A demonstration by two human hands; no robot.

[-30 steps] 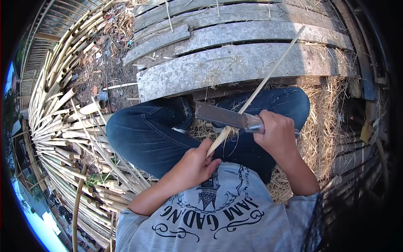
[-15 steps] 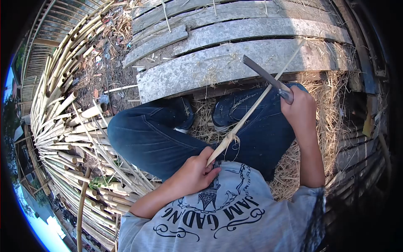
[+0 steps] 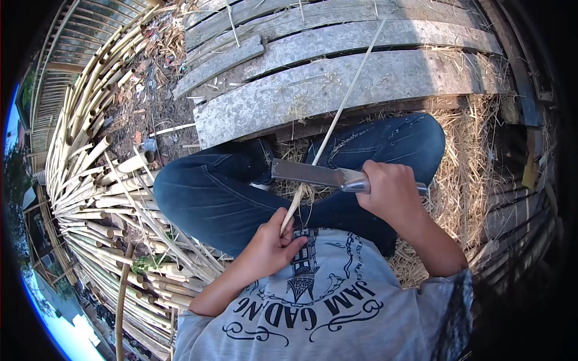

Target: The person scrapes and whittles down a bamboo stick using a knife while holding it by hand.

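A long, thin bamboo strip point(image 3: 337, 117) runs from my lap up over the wooden planks. My left hand point(image 3: 268, 245) is closed around its near end, just in front of my shirt. Curled shavings point(image 3: 307, 194) hang from the strip a little beyond my fingers. In my right hand point(image 3: 391, 191) is a knife point(image 3: 307, 173) with a broad dark blade and a metal handle, the fingers wrapped around that handle. The blade lies across the strip just beyond the shavings, pointing left. Whether its edge bites into the bamboo I cannot tell.
A low platform of weathered planks point(image 3: 259, 99) stands beyond my crossed legs point(image 3: 198, 192). Many cut bamboo poles point(image 3: 96, 204) lie fanned out on the left. Pale shavings point(image 3: 460, 180) cover the ground at the right. A loose short board point(image 3: 220, 66) rests on the platform.
My right hand has drawn the knife back along the strip toward my body, turning the blade leftward. The strip's far end has swung left, and my left hand has shifted slightly left.
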